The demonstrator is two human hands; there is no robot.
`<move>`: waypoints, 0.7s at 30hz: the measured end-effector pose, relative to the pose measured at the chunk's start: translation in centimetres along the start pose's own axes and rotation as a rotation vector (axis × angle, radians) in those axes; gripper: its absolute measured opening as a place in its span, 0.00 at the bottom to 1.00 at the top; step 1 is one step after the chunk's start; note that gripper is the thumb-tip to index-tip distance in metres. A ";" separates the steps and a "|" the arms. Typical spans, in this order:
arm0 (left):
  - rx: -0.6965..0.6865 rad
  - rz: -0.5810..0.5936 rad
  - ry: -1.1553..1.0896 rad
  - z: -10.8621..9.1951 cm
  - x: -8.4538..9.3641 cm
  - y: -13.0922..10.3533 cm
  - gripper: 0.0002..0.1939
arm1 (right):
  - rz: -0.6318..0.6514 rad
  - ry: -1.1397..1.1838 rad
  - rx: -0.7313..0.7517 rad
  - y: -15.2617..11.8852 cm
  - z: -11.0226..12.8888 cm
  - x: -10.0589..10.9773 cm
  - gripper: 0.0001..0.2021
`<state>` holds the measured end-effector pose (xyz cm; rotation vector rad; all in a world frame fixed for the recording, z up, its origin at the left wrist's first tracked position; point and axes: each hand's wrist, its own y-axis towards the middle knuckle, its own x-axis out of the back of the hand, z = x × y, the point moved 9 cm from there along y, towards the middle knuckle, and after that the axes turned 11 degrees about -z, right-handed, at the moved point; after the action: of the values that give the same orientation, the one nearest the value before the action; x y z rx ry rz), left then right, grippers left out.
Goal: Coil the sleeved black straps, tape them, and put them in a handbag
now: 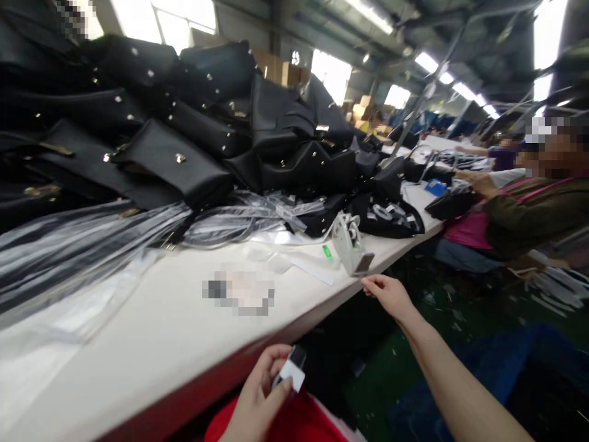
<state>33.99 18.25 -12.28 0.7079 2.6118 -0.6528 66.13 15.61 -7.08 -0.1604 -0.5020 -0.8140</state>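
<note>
My left hand (264,387), low in the middle of the view, is closed round a small dark item with a white label (292,374). To the right, my right hand (384,294) reaches the table's front edge with thumb and fingers pinched together. Whatever lies between those fingertips is too small to tell. Just beyond them stands a white device (347,245) with a dark plate at its lower right. A green-marked item (327,252) and a flat pale strip (310,271) lie left of the device on the white table (151,356).
Black bags (175,159) with metal fittings are piled along the back and left. Plastic-wrapped straps (96,239) lie before them. A black tray-like bag (391,215) holds small parts behind the device. At the right sits a person (538,209) in a dark top, handling a black item.
</note>
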 end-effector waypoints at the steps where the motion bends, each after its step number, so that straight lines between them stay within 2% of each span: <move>1: -0.031 -0.018 0.033 -0.7 -0.1 -0.2 0.23 | 0.097 0.025 0.012 -1.9 1.3 -1.6 0.18; 5: -0.134 -0.089 0.094 -2.3 0.2 -0.6 0.22 | 0.493 0.164 0.005 -10.3 6.6 -8.3 0.15; 7: -0.164 -0.119 0.120 -2.7 0.5 -1.0 0.21 | 0.595 0.213 -0.033 -13.4 7.9 -10.6 0.15; 9: -0.183 -0.139 0.152 -3.0 0.9 -1.4 0.19 | 0.659 0.246 -0.062 -15.4 8.2 -12.2 0.16; 14: -0.215 -0.153 0.177 -4.0 1.4 -2.1 0.18 | 0.746 0.260 -0.104 -16.9 7.5 -14.2 0.17; 21: -0.219 -0.155 0.123 -3.6 1.8 -2.4 0.19 | 0.739 0.191 -0.149 -17.3 6.3 -15.1 0.19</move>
<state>30.52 18.97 -9.26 0.4973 2.8159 -0.3667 42.49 15.75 -9.80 -0.3749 -0.1710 -0.1374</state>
